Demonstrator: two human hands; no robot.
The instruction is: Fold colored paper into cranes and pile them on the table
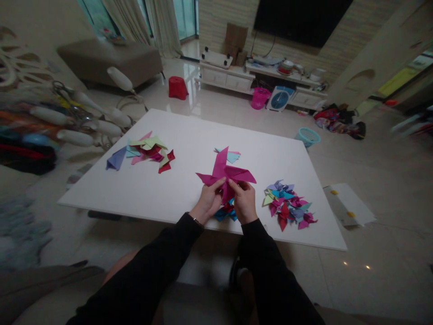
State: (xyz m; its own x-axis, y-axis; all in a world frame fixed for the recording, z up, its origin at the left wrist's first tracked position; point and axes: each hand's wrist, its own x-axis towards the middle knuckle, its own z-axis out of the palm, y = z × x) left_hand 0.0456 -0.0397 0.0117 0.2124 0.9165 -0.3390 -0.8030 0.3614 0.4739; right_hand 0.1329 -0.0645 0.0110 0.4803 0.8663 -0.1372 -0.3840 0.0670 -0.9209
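A magenta folded-paper pinwheel (221,169) with pointed arms is held up above the near middle of the white table (189,135). Both thumbs press on its centre: my left hand (210,198) grips it from the left, my right hand (245,201) from the right, with the other fingers mostly behind the paper. Below and between my hands lie blue and red folded papers (227,212), partly hidden. Just beyond the pinwheel rests a small group of light blue folded papers (233,156), partly covered by it.
On the table's left is a loose pile of folded papers (149,146); at the right, a heap of colourful folded papers (287,203). A light blue basket (307,135) stands past the right edge, near a white board (350,205) on the floor. A red stool (177,87) stands beyond.
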